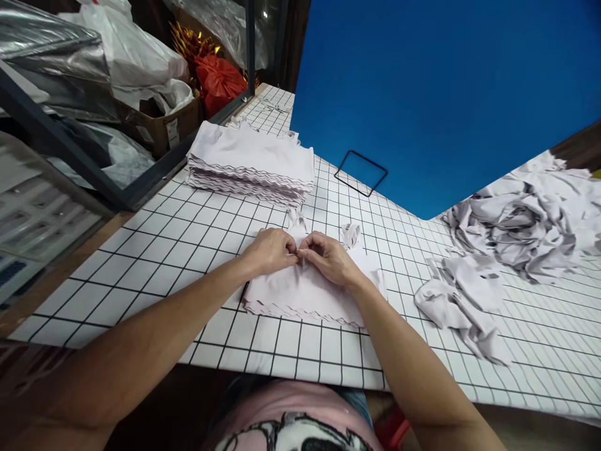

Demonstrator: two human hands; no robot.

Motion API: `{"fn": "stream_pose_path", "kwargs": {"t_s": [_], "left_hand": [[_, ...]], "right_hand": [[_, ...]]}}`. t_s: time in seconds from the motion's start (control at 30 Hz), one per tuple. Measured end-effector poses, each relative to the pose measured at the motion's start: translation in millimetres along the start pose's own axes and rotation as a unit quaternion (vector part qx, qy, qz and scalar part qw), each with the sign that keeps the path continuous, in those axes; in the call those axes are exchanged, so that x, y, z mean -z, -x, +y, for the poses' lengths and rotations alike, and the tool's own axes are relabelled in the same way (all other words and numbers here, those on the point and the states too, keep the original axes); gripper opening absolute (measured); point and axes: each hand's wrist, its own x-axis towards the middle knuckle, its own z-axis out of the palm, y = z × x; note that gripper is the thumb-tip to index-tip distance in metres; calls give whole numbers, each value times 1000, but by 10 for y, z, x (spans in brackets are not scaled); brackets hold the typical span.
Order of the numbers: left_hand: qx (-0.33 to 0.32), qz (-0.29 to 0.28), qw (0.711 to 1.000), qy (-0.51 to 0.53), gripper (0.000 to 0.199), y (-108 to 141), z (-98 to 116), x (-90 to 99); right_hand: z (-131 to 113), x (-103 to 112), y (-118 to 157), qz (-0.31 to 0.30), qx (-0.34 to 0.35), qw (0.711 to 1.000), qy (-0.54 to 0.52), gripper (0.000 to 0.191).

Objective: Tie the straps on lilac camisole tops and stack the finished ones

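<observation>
Meeting tip to tip now, the left hand [273, 249] and right hand [331, 257] are pinched onto layered pale cloth [303, 293], laid on the gridded bench [154, 244] near a taller stack [253, 156].

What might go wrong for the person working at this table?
The left hand and right hand pinch close together on the pale cloth, so a hard pull might pucker it or shift its layered edges. The tall stack beyond the left hand could slide out of line if bumped. To the right, loose pieces of similar color lie nearby and might get mixed in.
</observation>
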Motion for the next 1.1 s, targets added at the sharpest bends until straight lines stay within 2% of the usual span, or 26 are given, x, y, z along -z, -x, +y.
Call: {"fn": "stream_pose_path", "kwargs": {"t_s": [0.37,0.67,0.87,1.1], "left_hand": [[6,-7,1000,-16,15,-4,-4,-1],[-2,-4,1000,-26,17,-14,-18,-16],[1,-16,999,-28,20,-2,-4,9],[9,-20,1000,-17,18,7,15,20]], "right_hand": [[20,12,6,-23,-10,1000,-14,13],[12,-3,-7,-13,-4,999,-32,16],[15,5,-5,-22,-5,1000,-11,15],[8,37,-14,-25,46,997,64,11]]}}
